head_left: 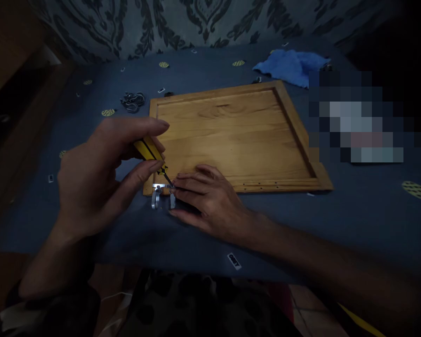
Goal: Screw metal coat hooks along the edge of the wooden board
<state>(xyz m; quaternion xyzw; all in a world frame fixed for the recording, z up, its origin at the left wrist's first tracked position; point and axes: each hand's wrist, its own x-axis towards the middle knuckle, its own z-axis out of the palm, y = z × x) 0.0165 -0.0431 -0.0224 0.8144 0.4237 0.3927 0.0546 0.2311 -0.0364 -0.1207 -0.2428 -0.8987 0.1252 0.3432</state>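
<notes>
**Screwdriver at the corner of a wooden board, in dim light**

The left hand [91,180] is closed around a yellow and black screwdriver [150,149]. Thumb and forefinger pinch the handle, and the other fingers are hidden behind the palm. The thin shaft slants down to a small double metal hook [163,194] at the board's near left corner. The tip is too small and dark to see where it meets the metal.

The right hand [210,199] lies flat, fingers stretched out and close together, gripping nothing. Its fingertips rest against the hook's right side and cover part of it. The thumb is tucked below and hard to see.

The wooden board [231,135] has a raised rim and lies on a dark blue tablecloth [354,206]. A row of tiny holes runs along its near edge.

Beyond the board's far left corner sits a heap of metal hooks [132,100], too murky to count. A blue rag [291,65] lies past the far right corner. A pixelated block [358,117] hides whatever sits to the right of the board. The frame's corners fall into darkness.
</notes>
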